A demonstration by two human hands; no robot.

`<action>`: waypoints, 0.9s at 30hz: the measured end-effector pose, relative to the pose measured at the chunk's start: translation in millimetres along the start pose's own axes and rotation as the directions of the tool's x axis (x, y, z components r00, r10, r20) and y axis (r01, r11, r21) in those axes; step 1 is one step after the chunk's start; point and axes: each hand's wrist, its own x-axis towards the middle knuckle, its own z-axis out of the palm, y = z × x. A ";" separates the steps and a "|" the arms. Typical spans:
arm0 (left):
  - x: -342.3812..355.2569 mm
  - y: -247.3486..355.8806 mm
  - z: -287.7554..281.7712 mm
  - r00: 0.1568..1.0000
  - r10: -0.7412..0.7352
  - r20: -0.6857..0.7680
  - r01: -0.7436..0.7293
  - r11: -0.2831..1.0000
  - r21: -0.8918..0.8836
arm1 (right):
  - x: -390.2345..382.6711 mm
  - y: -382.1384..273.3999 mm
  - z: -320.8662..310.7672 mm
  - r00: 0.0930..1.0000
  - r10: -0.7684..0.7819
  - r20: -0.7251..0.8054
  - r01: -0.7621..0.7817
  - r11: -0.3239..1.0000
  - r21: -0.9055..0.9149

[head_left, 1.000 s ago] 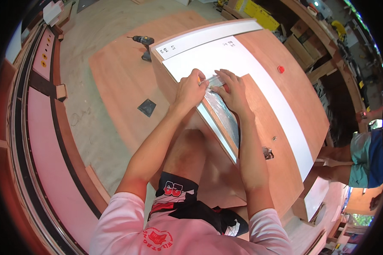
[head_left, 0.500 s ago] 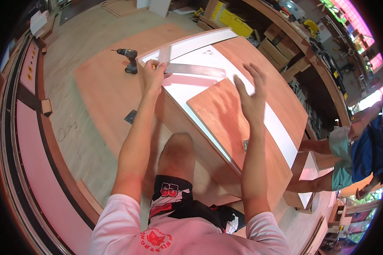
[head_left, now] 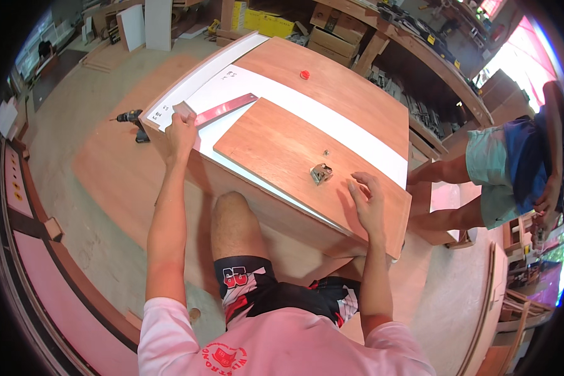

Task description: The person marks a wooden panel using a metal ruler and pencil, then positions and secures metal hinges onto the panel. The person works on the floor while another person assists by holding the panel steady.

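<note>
My left hand (head_left: 182, 128) grips a metal square (head_left: 225, 108) at the left corner of a wooden cabinet, with the long blade over the white panel (head_left: 307, 109). A loose wooden board (head_left: 263, 144) lies slanted on the cabinet top, beside the blade. My right hand (head_left: 366, 197) is open, fingers slightly curled, over the right part of that board. A metal hinge-like fitting (head_left: 320, 173) and a small metal piece (head_left: 326, 152) rest on the board, left of my right hand. A small red object (head_left: 304, 74) sits on the far plywood part of the top.
A cordless drill (head_left: 130, 119) stands beyond the cabinet's left side. Another person (head_left: 495, 175) in shorts stands at the right edge of the cabinet. Shelving (head_left: 395, 37) with tools, boxes and a yellow case (head_left: 269, 22) runs behind. A long pink-topped bench (head_left: 34, 269) lies at left.
My left hand has moved left with the square, away from the board. My right hand has let go and moved right and down. The view has shifted, uncovering the hinge fitting.
</note>
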 end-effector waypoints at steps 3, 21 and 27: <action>4.5 4.6 -21.2 0.998 -0.060 0.030 0.056 0.991 0.124 | -13.7 14.2 -4.1 0.999 0.027 -0.025 -0.027 0.999 0.029; -206.2 105.5 -100.6 0.972 0.228 0.050 0.005 0.192 -0.981 | -26.7 48.3 12.8 0.989 0.078 -0.129 -0.057 0.985 0.161; -256.8 140.8 -152.2 0.912 0.303 -0.275 -0.246 -0.130 -0.960 | -23.6 49.1 16.2 0.992 0.055 -0.114 -0.036 0.986 0.164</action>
